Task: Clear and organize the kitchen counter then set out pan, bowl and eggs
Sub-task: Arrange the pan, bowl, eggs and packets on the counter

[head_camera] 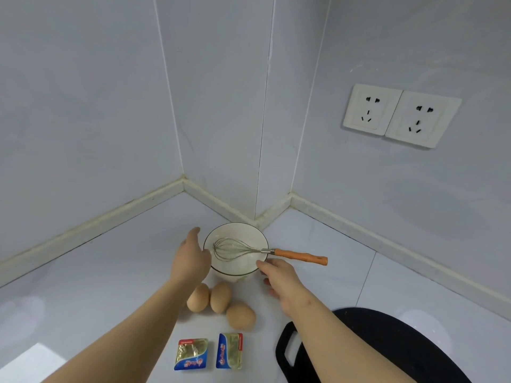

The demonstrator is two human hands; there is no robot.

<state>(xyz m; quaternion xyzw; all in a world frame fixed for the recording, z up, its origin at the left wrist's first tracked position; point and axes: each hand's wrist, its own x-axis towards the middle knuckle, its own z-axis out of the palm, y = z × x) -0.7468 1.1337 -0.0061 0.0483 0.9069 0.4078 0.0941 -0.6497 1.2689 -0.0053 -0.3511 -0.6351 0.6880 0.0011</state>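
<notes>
Two hands of mine flank the bowl, which stands on the white counter close to the tiled corner. My left hand is at the bowl's 9 o'clock, wide, fingers nearly straight and pointing toward 12, the palm side lying against the outer wall; whether the thumb hooks the rim I cannot tell. At the bowl's 6 o'clock lie three brown eggs: the left egg partly under my left wrist, the middle egg touching it, and the right egg just beside them, a little nearer me. Farther toward 6 are two foil butter packets, the left packet and the right packet, apart from each other. A whisk rests across the bowl, wires inside, its orange handle sticking out over the rim toward 3 o'clock. My right hand is at the bowl's 4 o'clock, under that handle, loosely spread: the thumb tip is at the rim, the other fingers bent and apart from the wall, holding nothing. At 5 o'clock my right forearm crosses a black slab with a slot handle; pan or board, I cannot tell. Up on the wall at 2 o'clock sit two white sockets side by side.
</notes>
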